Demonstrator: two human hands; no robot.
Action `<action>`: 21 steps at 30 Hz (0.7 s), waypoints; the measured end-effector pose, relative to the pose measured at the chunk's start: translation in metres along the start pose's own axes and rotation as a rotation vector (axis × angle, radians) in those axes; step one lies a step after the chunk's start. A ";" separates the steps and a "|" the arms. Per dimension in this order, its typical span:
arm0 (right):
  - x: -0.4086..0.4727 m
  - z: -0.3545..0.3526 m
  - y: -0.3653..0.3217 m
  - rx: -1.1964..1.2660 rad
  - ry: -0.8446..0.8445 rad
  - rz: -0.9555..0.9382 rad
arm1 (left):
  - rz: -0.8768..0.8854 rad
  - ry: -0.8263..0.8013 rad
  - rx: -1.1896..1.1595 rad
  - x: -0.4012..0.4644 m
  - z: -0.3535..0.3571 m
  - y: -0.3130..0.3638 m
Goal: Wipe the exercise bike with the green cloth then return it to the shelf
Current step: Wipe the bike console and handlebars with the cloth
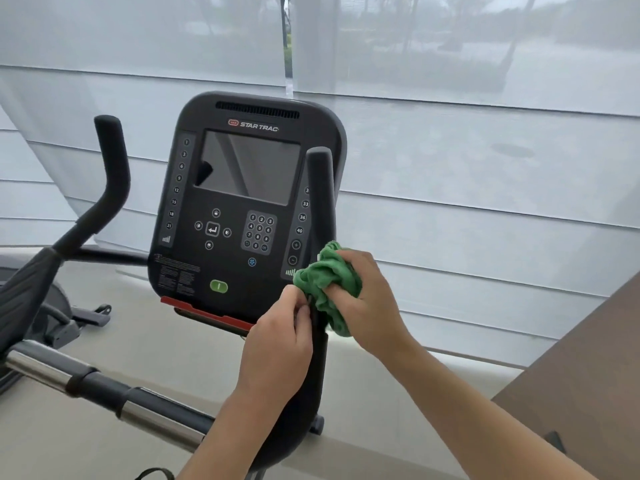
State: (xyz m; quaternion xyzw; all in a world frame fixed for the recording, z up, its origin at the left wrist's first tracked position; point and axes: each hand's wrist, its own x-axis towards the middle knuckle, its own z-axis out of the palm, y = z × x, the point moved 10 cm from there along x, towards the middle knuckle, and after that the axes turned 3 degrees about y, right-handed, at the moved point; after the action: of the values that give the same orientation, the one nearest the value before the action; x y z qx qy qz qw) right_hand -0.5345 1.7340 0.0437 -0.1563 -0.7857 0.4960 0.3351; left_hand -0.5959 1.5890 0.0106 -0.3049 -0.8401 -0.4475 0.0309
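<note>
The exercise bike's black console (242,209) with its dark screen stands in the middle of the view. In front of its right side rises the right handlebar (320,188). A crumpled green cloth (325,282) is wrapped against this bar, gripped by my right hand (367,299). My left hand (277,344) pinches the same bar just below the cloth, with its fingertips touching the cloth's edge. The left handlebar (110,174) stands free at the left. The shelf is not in view.
A chrome and black crossbar (97,382) runs across the lower left. White window blinds (450,168) fill the background. A brown wooden surface (581,375) juts in at the right edge. Another machine's base (52,317) sits on the floor at the left.
</note>
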 end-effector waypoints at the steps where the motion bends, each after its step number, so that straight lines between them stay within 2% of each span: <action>1: 0.008 -0.010 -0.003 -0.039 0.027 -0.002 | 0.003 0.013 0.023 -0.001 0.000 0.000; 6: 0.062 -0.050 -0.060 -0.097 0.227 -0.176 | 0.023 0.045 0.077 -0.004 -0.001 0.003; 11: 0.113 0.013 -0.068 -0.021 0.055 -0.181 | 0.064 0.056 0.106 -0.003 -0.001 0.007; 16: 0.104 0.024 -0.042 -0.050 0.172 -0.136 | 0.121 0.069 0.161 -0.001 0.002 0.011; 21: 0.080 0.031 -0.008 -0.121 0.144 -0.021 | 0.146 0.066 0.182 0.000 0.006 0.013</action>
State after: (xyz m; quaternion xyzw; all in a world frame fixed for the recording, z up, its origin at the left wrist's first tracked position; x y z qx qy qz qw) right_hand -0.6131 1.7555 0.0714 -0.2030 -0.7897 0.4316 0.3859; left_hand -0.5882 1.5986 0.0166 -0.3462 -0.8515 -0.3756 0.1185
